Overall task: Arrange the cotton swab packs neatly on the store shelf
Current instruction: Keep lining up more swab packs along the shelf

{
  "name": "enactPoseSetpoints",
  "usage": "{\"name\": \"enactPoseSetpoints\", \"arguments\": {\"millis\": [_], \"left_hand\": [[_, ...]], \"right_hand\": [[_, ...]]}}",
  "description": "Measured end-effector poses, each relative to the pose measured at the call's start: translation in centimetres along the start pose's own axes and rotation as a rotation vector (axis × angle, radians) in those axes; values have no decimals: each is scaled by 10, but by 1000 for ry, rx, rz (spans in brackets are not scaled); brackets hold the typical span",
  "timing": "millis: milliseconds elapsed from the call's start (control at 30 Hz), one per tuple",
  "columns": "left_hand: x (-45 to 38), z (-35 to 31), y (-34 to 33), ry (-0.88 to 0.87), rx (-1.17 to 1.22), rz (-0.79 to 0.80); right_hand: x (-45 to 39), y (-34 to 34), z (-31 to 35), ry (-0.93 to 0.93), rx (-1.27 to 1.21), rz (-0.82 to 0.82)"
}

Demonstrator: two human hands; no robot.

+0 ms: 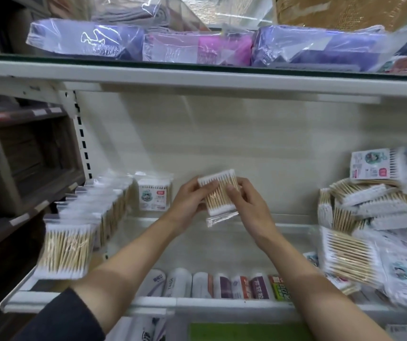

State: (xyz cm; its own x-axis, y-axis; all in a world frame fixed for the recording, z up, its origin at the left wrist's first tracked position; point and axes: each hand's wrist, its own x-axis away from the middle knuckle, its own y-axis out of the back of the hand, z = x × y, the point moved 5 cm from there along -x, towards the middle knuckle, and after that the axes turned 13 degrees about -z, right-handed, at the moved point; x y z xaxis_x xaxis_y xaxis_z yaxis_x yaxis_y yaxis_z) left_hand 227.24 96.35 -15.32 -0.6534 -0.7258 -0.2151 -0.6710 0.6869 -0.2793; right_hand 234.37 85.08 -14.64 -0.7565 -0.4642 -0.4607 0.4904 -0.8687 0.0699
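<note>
Both hands hold one clear cotton swab pack with wooden sticks and white tips above the middle of the white shelf. My left hand grips its left edge. My right hand grips its right side, thumb across the front. A tidy upright row of swab packs runs along the shelf's left side, ending in a labelled pack at the back. A jumbled heap of swab packs fills the right side.
The upper shelf carries purple and pink goods in plastic bags. Below the shelf's front rail stands a row of small packaged items. A dark wooden unit stands to the left.
</note>
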Motion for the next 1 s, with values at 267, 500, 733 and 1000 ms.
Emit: {"name": "enactPoseSetpoints", "arguments": {"millis": [267,500,733,1000], "left_hand": [[-5,-7,4,61,251,2],[4,-11,-3,101,321,171],[10,-5,-10,68,97,249],[11,-9,-12,36,86,273]], "right_hand": [[0,5,-1,-189,-109,-96],[1,7,6,-110,-105,-89],[2,11,20,-87,-289,-149],[5,7,19,-140,-297,-52]]}}
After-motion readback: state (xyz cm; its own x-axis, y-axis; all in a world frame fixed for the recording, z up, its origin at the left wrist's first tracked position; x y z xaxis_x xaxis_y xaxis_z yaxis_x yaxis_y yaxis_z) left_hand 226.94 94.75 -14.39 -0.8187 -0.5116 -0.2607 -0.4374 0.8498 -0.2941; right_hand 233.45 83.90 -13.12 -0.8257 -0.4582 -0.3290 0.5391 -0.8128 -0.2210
